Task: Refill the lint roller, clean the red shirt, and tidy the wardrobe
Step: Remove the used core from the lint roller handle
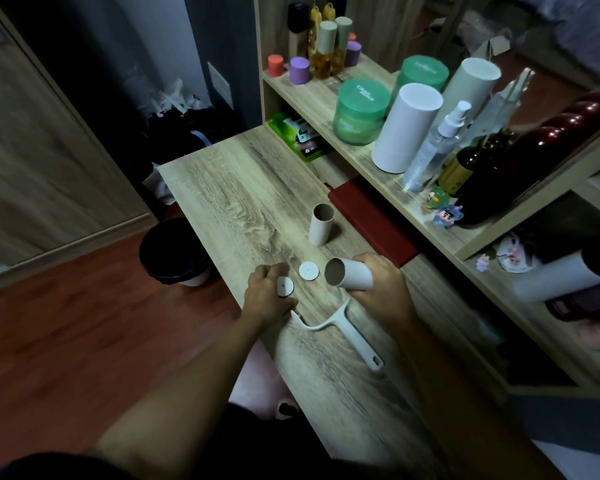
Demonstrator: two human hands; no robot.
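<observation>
My right hand (383,282) grips a pale paper roll (350,273), held sideways with its open end facing left. My left hand (269,294) pinches a small white round end cap (285,286). A second white round cap (308,270) lies flat on the wooden table (243,209) between my hands. The white lint roller handle (347,332) lies on the table just below my hands, its frame bare. Another cardboard tube (321,224) stands upright farther back.
A dark red book (374,220) lies at the table's right edge. Shelves on the right hold green jars (359,110), white cylinders (404,128), a spray bottle (433,150) and dark bottles. A black bin (174,251) stands on the floor at the left.
</observation>
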